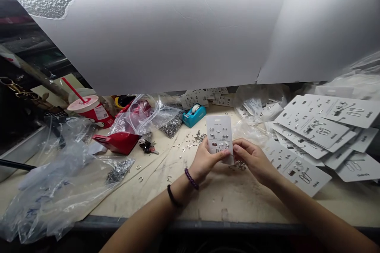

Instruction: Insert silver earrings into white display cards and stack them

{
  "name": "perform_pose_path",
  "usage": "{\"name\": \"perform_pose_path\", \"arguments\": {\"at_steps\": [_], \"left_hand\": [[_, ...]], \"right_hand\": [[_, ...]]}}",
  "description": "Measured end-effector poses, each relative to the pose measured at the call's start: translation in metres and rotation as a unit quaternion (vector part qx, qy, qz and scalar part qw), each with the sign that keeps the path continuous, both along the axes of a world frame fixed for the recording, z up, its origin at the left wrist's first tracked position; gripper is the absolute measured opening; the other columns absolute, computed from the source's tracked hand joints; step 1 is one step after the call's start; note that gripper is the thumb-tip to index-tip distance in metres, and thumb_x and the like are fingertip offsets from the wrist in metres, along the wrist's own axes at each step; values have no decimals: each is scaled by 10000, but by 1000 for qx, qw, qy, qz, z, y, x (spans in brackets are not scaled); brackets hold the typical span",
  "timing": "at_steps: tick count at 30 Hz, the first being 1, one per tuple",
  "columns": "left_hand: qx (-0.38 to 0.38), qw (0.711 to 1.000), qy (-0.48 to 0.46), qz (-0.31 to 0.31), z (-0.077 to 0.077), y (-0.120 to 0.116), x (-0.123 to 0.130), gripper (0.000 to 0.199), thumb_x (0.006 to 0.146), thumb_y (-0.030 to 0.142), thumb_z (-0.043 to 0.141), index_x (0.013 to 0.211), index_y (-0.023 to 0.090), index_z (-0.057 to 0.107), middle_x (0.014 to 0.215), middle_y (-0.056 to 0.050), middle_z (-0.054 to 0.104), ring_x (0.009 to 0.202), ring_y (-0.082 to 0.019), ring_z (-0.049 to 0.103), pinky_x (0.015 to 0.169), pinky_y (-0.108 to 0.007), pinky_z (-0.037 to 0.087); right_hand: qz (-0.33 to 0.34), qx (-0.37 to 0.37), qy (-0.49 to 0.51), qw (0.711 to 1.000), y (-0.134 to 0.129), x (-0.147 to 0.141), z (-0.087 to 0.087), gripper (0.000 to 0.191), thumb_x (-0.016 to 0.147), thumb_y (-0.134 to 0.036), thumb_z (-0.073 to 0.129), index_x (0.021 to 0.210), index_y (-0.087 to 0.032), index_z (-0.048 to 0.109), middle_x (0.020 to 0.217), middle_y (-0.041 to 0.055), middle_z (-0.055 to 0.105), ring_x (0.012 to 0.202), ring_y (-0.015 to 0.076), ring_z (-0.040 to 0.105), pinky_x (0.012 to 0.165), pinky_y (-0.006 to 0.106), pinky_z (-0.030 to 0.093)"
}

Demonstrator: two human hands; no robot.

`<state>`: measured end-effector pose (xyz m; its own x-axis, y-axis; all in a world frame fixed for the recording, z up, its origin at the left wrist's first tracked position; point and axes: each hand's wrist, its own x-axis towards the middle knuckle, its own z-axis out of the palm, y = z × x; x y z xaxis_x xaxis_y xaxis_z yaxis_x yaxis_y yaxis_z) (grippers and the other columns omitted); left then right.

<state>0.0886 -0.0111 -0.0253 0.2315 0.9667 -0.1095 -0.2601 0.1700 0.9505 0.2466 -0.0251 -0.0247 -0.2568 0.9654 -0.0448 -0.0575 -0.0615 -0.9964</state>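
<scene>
My left hand (206, 160) and my right hand (252, 162) hold a white jewellery card (219, 134) upright between them, gripping its lower edge. The card carries rows of small silver earrings. Loose small silver pieces (190, 144) lie on the table just beyond my left hand. A little pile of metal bits (237, 166) sits under my right fingers. Near my right hand, more printed cards (311, 126) lie in an overlapping heap. A purple beaded bracelet and a black band circle my left wrist.
A teal tape dispenser (194, 115) and a bag of silver pieces (171, 123) stand beyond the card. Further left are a red scoop (117, 142), keys (147, 146), a red cup with straw (89, 110) and crumpled plastic bags (59, 174). A large white sheet (148, 39) hangs above.
</scene>
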Motion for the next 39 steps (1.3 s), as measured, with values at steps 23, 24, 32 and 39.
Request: {"name": "perform_pose_path", "arguments": {"at_steps": [23, 24, 32, 39], "left_hand": [[-136, 943, -302, 40, 14, 30, -76, 344, 554, 180, 801, 785, 173, 546, 648, 65, 555, 557, -44, 502, 473, -130, 411], [-138, 942, -304, 30, 14, 29, -75, 341, 557, 183, 799, 789, 173, 549, 649, 64, 553, 556, -44, 499, 474, -131, 409], [-151, 922, -354, -40, 13, 20, -65, 406, 533, 200, 814, 834, 183, 543, 648, 56, 487, 555, -43, 439, 485, -130, 382], [-197, 905, -373, -46, 9, 12, -55, 416, 508, 209, 832, 789, 160, 529, 604, 70, 424, 505, -20, 365, 460, -121, 315]], "right_hand": [[98, 213, -523, 819, 100, -55, 4, 169, 815, -213, 515, 850, -181, 677, 926, 71, 653, 839, 198, 579, 684, 290, 427], [103, 216, -534, 811, 101, -57, 4, 158, 812, -215, 521, 828, -184, 675, 914, 72, 651, 833, 193, 577, 677, 287, 424], [112, 222, -567, 785, 102, -85, 14, 145, 732, -120, 576, 590, -129, 552, 717, 67, 606, 695, 150, 559, 671, 303, 427], [81, 196, -397, 893, 55, -57, 37, 242, 880, -301, 354, 766, -177, 528, 654, 6, 562, 557, 103, 531, 505, 211, 436]]}}
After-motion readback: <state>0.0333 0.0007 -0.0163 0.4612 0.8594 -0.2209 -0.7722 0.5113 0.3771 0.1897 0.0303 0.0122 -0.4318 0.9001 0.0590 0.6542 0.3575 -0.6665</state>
